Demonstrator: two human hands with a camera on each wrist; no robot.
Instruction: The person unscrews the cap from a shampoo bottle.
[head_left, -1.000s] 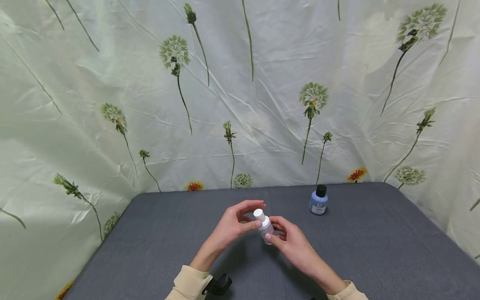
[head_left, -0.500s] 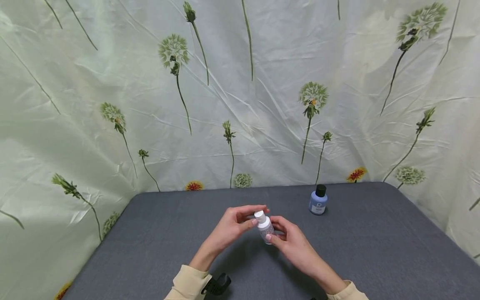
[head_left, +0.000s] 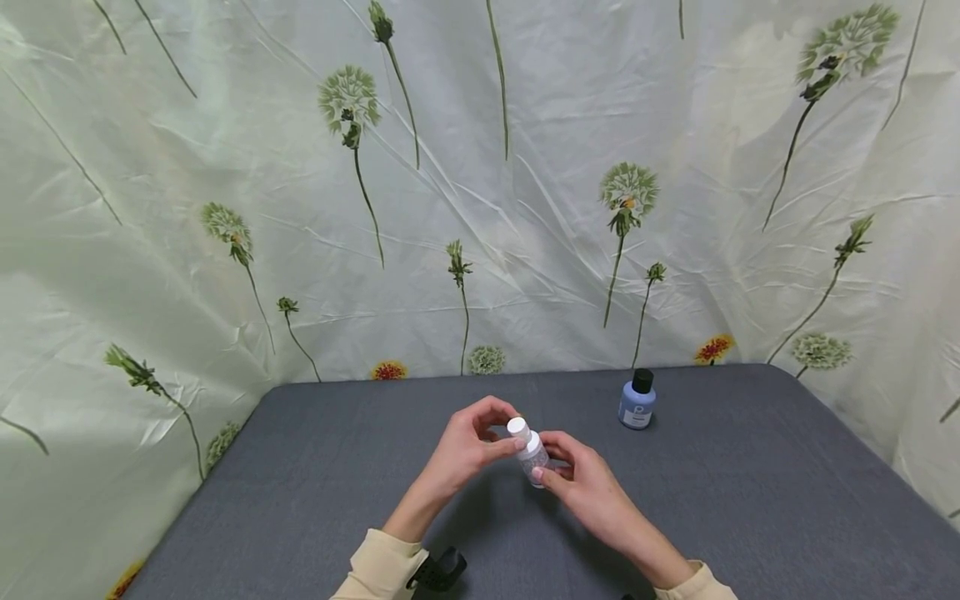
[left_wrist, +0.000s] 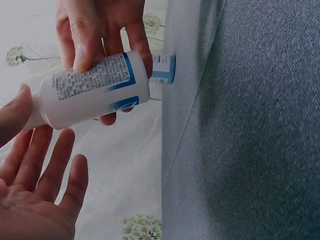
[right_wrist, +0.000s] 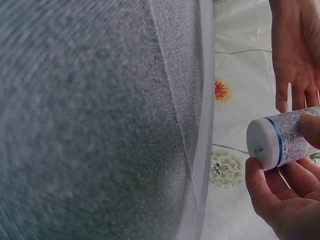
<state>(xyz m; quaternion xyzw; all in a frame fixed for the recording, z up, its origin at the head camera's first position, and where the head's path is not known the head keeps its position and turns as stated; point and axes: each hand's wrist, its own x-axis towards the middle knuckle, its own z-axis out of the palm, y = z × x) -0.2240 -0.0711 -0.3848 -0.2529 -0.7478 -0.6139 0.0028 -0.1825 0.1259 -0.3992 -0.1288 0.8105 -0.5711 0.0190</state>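
Note:
A small white bottle (head_left: pixel 533 458) with a white cap (head_left: pixel 517 427) is held tilted above the table. My right hand (head_left: pixel 588 487) grips its body between thumb and fingers. My left hand (head_left: pixel 461 450) pinches the cap between thumb and fingers. In the left wrist view the bottle (left_wrist: pixel 92 90) lies across the picture, showing small print and blue bands; the cap is partly hidden by the left thumb (left_wrist: pixel 15 114). The bottle's flat white base (right_wrist: pixel 262 144) faces the camera in the right wrist view, with fingers of the right hand (right_wrist: pixel 292 200) under it.
A blue bottle (head_left: pixel 637 406) with a black cap stands toward the back right of the dark grey table (head_left: pixel 337 483). Behind the table hangs a pale curtain (head_left: pixel 525 208) printed with dandelions. A dark wrist strap (head_left: pixel 437 572) sits at the left sleeve.
Half a second ago the left fingers reached out straighter past the cap; now they are curled in at it. The right hand and the bottle have stayed nearly in place.

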